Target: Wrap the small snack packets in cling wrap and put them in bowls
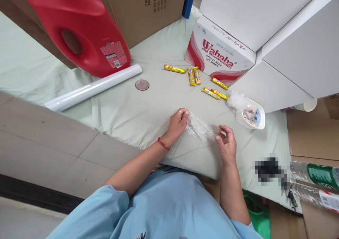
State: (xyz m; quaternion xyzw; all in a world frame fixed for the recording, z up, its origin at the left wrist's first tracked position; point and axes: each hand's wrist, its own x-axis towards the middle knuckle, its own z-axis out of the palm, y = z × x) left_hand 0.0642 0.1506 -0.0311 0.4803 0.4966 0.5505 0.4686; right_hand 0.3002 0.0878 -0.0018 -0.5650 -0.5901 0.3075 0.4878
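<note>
A crumpled clear plastic bag (200, 126) hangs in front of me, just above the cloth. My left hand (178, 125) pinches its left end between thumb and forefinger. At the bag's right end is my right hand (227, 145), with thumb and curled fingers apart; whether a fingertip touches the film I cannot tell. Beyond my hands lie several small yellow-wrapped snack sticks, among them a single stick (174, 69) and a pair side by side (194, 76). A white tub (261, 120) to the right holds wrappers, with more clear film (237, 100) at its rim.
A round, flat brown disc (142, 85) and a white roll (95, 87) lie left on the pale green cloth (119, 115). Behind stand a red jug (92, 37), a cardboard box (148, 16) and a Wahaha carton (218, 52). Plastic bottles (315, 173) lie at right.
</note>
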